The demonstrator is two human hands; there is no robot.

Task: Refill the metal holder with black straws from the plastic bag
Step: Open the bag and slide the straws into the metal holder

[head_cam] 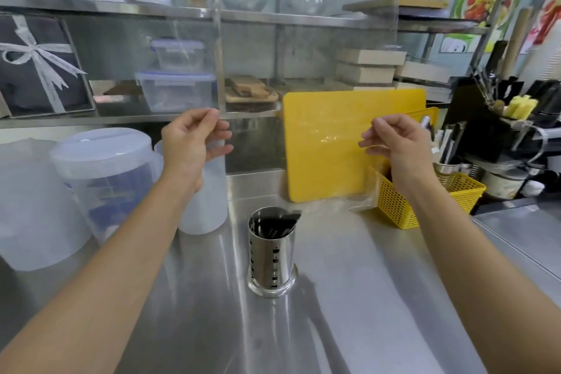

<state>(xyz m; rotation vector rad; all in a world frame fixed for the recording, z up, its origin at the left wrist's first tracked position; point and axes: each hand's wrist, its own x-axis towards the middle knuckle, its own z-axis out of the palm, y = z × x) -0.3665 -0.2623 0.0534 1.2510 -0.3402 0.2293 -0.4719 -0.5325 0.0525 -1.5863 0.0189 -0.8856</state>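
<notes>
A shiny perforated metal holder (272, 255) stands upright on the steel counter, between my forearms. Black straws (277, 223) fill it, their tips level with the rim. I hold a large clear plastic bag (303, 70) spread out above and behind the holder. My left hand (194, 143) pinches its left edge and my right hand (394, 143) pinches its right edge. The bag is see-through, and I see no straws in it. One lower corner of the film hangs near the yellow basket.
White plastic jugs (100, 179) stand at the left, close to my left arm. A yellow cutting board (334, 155) leans behind the holder. A yellow basket (425, 200) sits at the right, with black utensil holders (498, 127) beyond. Shelves with boxes and containers (176, 91) run along the back.
</notes>
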